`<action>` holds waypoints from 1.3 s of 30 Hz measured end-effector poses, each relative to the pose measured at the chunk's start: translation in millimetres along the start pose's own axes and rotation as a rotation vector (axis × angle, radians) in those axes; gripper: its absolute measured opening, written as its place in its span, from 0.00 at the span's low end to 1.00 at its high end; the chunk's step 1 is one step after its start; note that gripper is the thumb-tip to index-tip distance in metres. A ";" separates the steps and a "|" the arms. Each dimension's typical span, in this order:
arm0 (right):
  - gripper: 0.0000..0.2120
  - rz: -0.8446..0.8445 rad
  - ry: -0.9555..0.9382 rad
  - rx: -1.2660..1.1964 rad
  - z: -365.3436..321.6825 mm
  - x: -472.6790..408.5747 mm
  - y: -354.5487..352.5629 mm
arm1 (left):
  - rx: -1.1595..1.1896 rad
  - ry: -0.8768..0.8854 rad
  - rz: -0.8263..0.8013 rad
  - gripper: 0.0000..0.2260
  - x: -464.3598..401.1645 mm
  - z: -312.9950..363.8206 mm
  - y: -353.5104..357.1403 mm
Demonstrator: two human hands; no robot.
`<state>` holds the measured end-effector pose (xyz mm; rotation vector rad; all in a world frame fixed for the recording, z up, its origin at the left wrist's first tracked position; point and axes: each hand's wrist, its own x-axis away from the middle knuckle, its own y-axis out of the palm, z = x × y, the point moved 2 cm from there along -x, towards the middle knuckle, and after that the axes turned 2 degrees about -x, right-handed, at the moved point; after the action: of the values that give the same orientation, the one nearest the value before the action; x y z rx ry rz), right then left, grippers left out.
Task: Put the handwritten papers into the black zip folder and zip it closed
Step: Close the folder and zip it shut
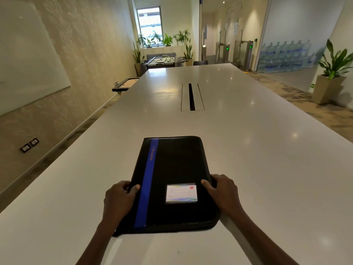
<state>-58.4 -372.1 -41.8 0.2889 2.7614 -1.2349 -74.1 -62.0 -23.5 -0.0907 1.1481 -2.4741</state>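
One black zip folder [172, 180] flat on white table [248, 150], closed, blue stripe, one label card [181, 193], left hand [119, 199] and right hand [222, 192] each gripping a side edge.

The black zip folder [172, 180], marked by a blue stripe and a label card, is laid flat and closed on the white table [248, 150].

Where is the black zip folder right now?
In the head view the black zip folder lies closed on the white table at its near end, left hand gripping its left edge, right hand its right edge.
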 end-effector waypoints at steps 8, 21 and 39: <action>0.15 -0.006 0.224 -0.082 -22.8 43.1 9.7 | -0.023 -0.044 -0.013 0.13 25.6 -2.1 2.3; 0.15 0.188 0.176 -0.321 -122.8 68.4 71.2 | 0.246 -0.107 0.040 0.10 -27.2 -62.6 -70.2; 0.18 0.096 0.265 -0.221 -247.8 76.3 200.9 | 0.142 -0.199 0.030 0.17 -113.0 -196.5 -153.6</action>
<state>-93.9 -46.1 -35.9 0.5953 3.0285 -0.9170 -67.0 211.7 -26.2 -0.2699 0.8830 -2.4475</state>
